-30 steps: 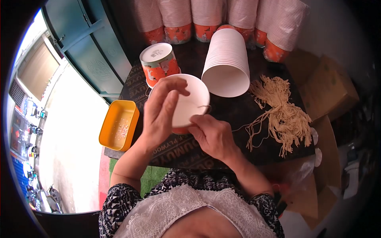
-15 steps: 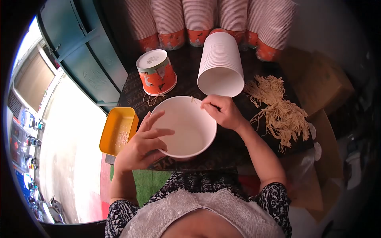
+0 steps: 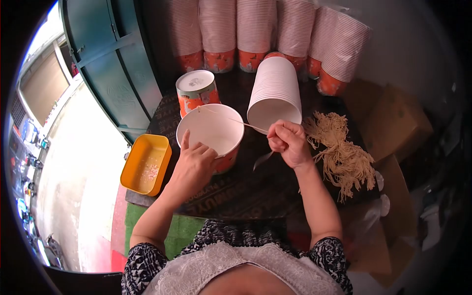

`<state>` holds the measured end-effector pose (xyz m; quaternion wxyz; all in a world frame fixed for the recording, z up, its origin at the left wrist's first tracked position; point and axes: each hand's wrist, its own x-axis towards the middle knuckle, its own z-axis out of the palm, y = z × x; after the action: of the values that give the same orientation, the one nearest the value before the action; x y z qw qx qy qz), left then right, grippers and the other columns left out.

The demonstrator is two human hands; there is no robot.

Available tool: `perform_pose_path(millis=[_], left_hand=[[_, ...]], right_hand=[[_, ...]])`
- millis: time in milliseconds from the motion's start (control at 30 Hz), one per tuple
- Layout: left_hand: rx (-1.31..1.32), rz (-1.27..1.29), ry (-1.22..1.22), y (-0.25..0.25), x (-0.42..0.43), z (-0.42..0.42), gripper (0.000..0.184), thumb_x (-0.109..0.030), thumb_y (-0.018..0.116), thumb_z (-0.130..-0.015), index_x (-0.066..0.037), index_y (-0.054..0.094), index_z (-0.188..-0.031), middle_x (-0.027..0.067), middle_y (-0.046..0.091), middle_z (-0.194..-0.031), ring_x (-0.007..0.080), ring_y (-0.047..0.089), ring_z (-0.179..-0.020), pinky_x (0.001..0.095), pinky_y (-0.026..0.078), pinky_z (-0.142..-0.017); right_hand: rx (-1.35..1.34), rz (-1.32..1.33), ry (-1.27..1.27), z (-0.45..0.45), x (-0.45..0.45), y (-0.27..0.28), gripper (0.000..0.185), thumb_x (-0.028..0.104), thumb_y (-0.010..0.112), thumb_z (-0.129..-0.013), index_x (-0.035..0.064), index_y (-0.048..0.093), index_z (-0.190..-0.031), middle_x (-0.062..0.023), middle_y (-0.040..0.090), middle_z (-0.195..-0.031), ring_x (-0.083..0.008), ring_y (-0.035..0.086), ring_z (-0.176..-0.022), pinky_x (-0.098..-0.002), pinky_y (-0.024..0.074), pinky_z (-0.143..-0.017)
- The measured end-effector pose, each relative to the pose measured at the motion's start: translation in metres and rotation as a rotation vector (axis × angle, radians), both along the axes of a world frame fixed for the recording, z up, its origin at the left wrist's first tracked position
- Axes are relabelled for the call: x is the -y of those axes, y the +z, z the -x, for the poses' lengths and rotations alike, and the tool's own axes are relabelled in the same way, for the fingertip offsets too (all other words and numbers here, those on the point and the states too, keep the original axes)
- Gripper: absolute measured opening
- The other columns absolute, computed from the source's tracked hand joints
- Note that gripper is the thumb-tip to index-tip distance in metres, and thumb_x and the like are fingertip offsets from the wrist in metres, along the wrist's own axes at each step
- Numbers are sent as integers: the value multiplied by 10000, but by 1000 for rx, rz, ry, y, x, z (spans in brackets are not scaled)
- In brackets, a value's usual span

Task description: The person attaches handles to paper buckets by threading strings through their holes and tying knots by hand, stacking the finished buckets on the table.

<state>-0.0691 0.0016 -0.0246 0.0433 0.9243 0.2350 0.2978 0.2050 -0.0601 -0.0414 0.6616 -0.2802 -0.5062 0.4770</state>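
Note:
A white-lined paper bucket (image 3: 216, 129) with an orange outside stands upright, its mouth facing up. My left hand (image 3: 192, 164) lies against its near left rim, index finger stretched out and the other fingers curled over the edge. To the right of the bucket my right hand (image 3: 289, 142) is closed in a fist round a thin cord (image 3: 255, 128), which runs taut across the bucket's mouth to its far rim. Behind it, an upside-down orange bucket (image 3: 196, 91) stands on the table. A bundle of beige cords (image 3: 339, 155) lies to the right.
A yellow tray (image 3: 146, 164) with small bits inside sits at the table's left edge. A nested stack of white buckets (image 3: 275, 91) lies on its side behind my right hand. Wrapped bucket stacks (image 3: 257, 29) line the back. Cardboard boxes (image 3: 400, 123) stand at the right.
My right hand has moved right and away from the rim, drawing the cord out straight. The bucket has shifted up and left in view, and my left hand now rests on its near side.

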Motion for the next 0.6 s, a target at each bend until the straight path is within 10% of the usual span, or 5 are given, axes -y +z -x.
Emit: perform_pose_path(millis=[133,267,600], left_hand=[[285,-114,0,5,19,-13,207,-94,764,-752,-57,647,-919,89,637,-900,315,624,-1006,590,232,-1156],[529,-120,-142,-22,34,-13,222,8,754,-735,-41,645,-922,99,631,-834,305,630,-737,380,492,-619],[137,1312,-217,-42,43,-75,565,-152,639,-950,45,383,-1413,66,660,-711,115,549,-507,254,426,-467]], right_hand=[[-351,73,101,4,-7,-28,344,317,545,-995,37,614,-807,22,392,-612,-83,330,-507,-243,260,-469],[-513,111,166,6,-7,-40,386,382,540,-985,58,600,-784,15,399,-616,-103,330,-522,-257,258,-478],[-606,69,239,13,3,-43,467,443,489,-998,42,590,-780,6,396,-631,-112,322,-525,-271,261,-483]])
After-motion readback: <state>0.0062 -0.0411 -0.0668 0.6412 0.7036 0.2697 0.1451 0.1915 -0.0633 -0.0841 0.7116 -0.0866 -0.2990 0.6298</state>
